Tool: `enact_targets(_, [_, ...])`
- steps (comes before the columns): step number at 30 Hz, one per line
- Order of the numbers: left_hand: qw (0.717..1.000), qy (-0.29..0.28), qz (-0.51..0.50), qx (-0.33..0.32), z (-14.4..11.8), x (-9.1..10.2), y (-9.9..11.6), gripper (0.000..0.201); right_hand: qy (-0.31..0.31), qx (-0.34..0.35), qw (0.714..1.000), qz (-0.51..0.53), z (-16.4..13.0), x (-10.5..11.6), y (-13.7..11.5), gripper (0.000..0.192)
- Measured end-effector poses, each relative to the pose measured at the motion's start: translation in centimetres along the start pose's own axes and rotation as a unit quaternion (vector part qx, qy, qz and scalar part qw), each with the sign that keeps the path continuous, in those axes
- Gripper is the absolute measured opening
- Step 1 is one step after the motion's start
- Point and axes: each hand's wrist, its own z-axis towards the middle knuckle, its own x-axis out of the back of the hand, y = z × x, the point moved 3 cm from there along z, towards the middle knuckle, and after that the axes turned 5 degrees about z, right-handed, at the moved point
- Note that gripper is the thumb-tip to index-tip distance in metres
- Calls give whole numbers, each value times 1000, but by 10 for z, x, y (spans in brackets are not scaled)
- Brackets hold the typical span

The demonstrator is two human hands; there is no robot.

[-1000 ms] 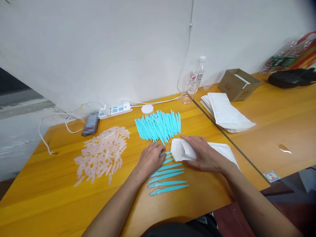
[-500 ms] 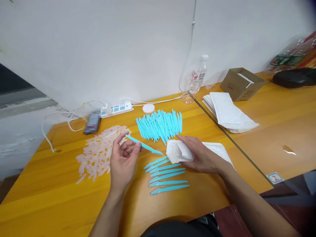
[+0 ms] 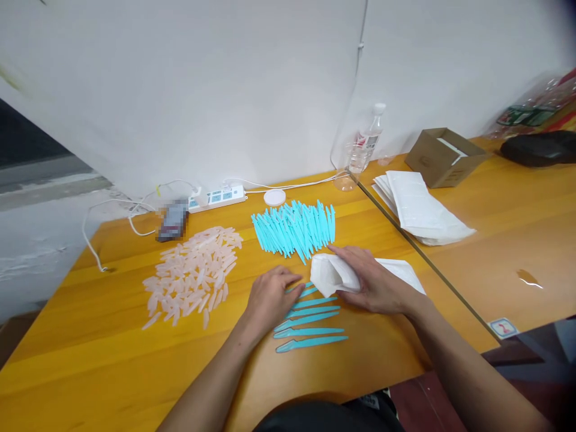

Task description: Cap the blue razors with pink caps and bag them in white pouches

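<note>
The left hand (image 3: 270, 296) lay palm down on the wooden table (image 3: 112, 360), fingers loosely spread, its fingertips resting on the top end of a short row of teal sticks (image 3: 308, 321) laid side by side. Whether it pinched one of them could not be told; the knuckles hid the tips. Just to its right, the right hand (image 3: 373, 283) was closed around the mouth of a white pouch (image 3: 330, 273), thumb on top and fingers curled under, holding the opening puffed toward the left hand. The rest of that pouch trailed flat under the right wrist. The row of teal sticks sat between the two hands and a little nearer the body, the lowest sticks lying clear of both.

Beyond the fingertips of both hands, a big fan of teal sticks (image 3: 294, 228) was spread out. Off to the left of the left hand, well apart, lay a heap of pale pink caps (image 3: 193, 273). Farther back from that heap stood a white power strip (image 3: 218, 197) with a round white lid (image 3: 274, 197) beside it. Beyond the right hand, a stack of white pouches (image 3: 423, 210) rested by a cardboard box (image 3: 443, 157), with a clear water bottle (image 3: 366, 146) against the wall.
</note>
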Motion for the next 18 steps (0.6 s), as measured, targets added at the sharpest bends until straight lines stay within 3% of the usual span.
enact_targets(3, [993, -72, 87, -20, 14, -8, -2, 12, 2, 4, 1000, -14, -3, 2, 1, 86])
enact_targets(6, [995, -62, 65, -33, 18, -3, -1, 11, 4, 6, 1000, -12, -4, 2, -1, 85])
enact_targets(9, [998, 49, -44, -4, 7, 29, -5, 15, 9, -1, 1000, -3, -4, 0, -1, 84])
enact_targets(11, [973, 165, -155, 54, -5, 57, -11, 39, 8, 4, 1000, 3, -3, -2, -2, 84])
enact_targets(13, [932, 246, -247, 100, -18, 76, -13, 46, 7, 11, 1000, 6, -1, -5, -3, 85])
enact_targets(15, [897, 290, -310, 127, -26, 82, -11, 45, 6, 16, 1000, 8, 3, -8, -4, 85])
enact_targets(18, [861, 321, -366, 147, -30, 67, -3, 54, 8, 22, 1000, 10, 9, -13, -8, 85])
